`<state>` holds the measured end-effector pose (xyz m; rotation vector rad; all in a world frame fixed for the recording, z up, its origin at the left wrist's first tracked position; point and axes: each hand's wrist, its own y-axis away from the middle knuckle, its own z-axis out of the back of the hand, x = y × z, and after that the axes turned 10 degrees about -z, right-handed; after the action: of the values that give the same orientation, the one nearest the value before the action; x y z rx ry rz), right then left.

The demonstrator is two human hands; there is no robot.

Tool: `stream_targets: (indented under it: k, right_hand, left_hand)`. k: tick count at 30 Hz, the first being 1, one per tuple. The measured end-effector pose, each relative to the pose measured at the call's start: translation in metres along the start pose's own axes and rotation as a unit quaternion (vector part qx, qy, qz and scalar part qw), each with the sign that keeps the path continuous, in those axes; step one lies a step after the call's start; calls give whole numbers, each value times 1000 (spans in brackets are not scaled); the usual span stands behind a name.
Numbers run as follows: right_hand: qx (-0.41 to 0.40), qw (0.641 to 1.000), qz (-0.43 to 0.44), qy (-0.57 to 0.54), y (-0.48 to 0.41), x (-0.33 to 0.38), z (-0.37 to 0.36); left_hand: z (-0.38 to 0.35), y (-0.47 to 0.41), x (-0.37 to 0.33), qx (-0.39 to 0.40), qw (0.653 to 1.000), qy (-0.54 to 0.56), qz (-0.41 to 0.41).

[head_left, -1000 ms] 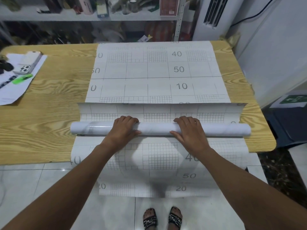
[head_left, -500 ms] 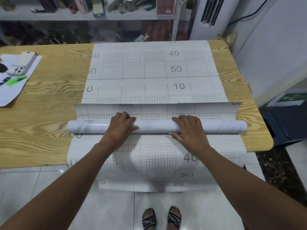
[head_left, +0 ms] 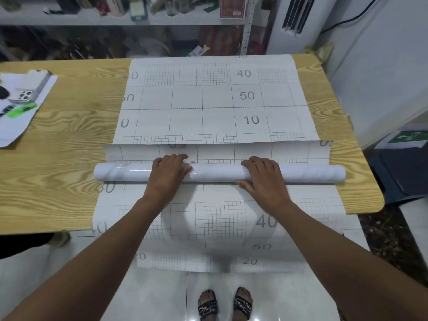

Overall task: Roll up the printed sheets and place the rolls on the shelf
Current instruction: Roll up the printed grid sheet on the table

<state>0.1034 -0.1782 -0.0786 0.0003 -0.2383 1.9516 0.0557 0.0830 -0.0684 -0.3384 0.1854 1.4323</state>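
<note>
Printed sheets, two: one flat at twelve o'clock; one at six feeding one roll; left hand and right hand, apart, grip it.

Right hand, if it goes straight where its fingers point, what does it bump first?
Probably the near edge of the flat printed sheet beyond the roll; the right hand lies over that roll.

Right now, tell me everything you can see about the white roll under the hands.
The roll is a long, glossy white tube with faint grey marbling, lying crosswise on the wooden table near its front edge. It rests on a gridded printed sheet that hangs over that edge. The left hand and right hand grip it near the middle, fingers curled over its far side; both ends stick out free.
</note>
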Motion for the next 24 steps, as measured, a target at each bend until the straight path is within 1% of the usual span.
stream_targets:
  k: [2, 5, 8, 11, 19, 24]
  right_hand:
    - [3, 1000, 2, -1, -2, 0, 2]
    - [0, 1000, -5, -5, -5, 0, 2]
    - [1, 1000, -15, -6, -9, 0, 0]
    - [3, 1000, -19, 3, -11, 1, 0]
    - [9, 999, -28, 12, -17, 3, -2]
    - [14, 999, -34, -1, -19, 3, -4]
  left_hand:
    - [0, 1, 0, -17, 1000, 3, -10]
    - [-1, 3, -1, -40, 998, -25, -52]
    - [-2, 4, 0, -37, 995, -42, -76]
    - [-4, 2, 2, -22, 995, -49, -78]
    - [-3, -2, 5, -13, 996, -18, -85]
    - [-2, -8, 6, -1, 997, -22, -80]
